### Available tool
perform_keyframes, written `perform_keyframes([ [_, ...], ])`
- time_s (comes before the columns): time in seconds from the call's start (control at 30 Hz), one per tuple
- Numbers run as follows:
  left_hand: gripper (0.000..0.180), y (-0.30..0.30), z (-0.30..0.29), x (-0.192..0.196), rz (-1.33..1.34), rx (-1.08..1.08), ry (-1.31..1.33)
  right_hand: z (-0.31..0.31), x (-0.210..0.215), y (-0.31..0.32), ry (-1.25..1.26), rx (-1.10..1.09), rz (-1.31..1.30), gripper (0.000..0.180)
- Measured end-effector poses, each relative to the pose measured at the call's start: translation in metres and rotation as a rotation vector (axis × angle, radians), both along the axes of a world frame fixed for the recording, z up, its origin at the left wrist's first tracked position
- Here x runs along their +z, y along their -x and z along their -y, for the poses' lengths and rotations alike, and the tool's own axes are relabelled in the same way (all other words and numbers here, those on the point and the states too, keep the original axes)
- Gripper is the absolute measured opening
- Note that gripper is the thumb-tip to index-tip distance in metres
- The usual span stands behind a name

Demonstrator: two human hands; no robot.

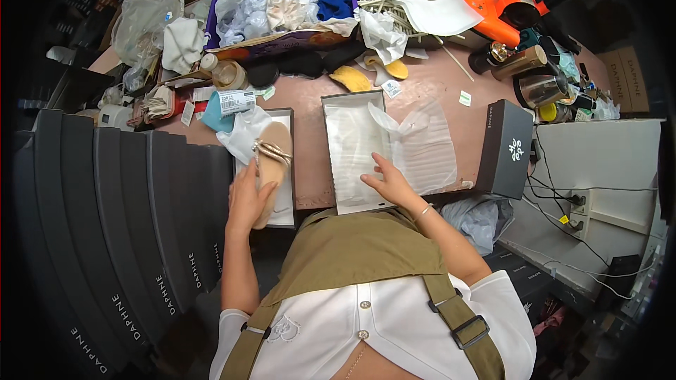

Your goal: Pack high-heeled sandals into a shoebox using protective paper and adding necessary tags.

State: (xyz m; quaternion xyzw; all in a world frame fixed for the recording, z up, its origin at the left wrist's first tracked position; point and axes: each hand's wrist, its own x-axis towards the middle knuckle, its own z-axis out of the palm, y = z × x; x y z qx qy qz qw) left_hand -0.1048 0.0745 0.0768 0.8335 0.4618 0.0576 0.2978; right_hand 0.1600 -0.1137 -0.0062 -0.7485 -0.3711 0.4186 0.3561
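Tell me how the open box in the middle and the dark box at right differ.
The open box shows its pale inside; the dark box shows dark outer faces with white printing.
The open box has white tissue paper spilling over its right side; no paper shows on the dark box.
Both look rectangular.

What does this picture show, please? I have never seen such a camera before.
No machine here: these are a person's two bare hands. The only picture comes from a fisheye camera on their head, looking down, so straight edges bend. The left hand holds a beige flat sandal with metallic straps over an open, white-lined grey box. The open right hand is partly over a second open, white-lined grey box. A thin translucent white sheet spreads from this box onto the pinkish-brown tabletop. A black rectangular box stands at the right.
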Motion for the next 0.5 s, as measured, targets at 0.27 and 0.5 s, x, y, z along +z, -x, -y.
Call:
perform_keyframes([
  [0.27, 0.044, -0.106, 0.084, -0.04, 0.038, -0.789, 0.248, -0.013, 0.082, -0.055, 0.093, -0.1, 1.219, 0.067],
  [0.5, 0.057, -0.141, 0.133, -0.04, 0.402, -1.072, 0.889, -0.067, 0.078, -0.011, -0.07, 0.134, -0.433, 0.027],
])
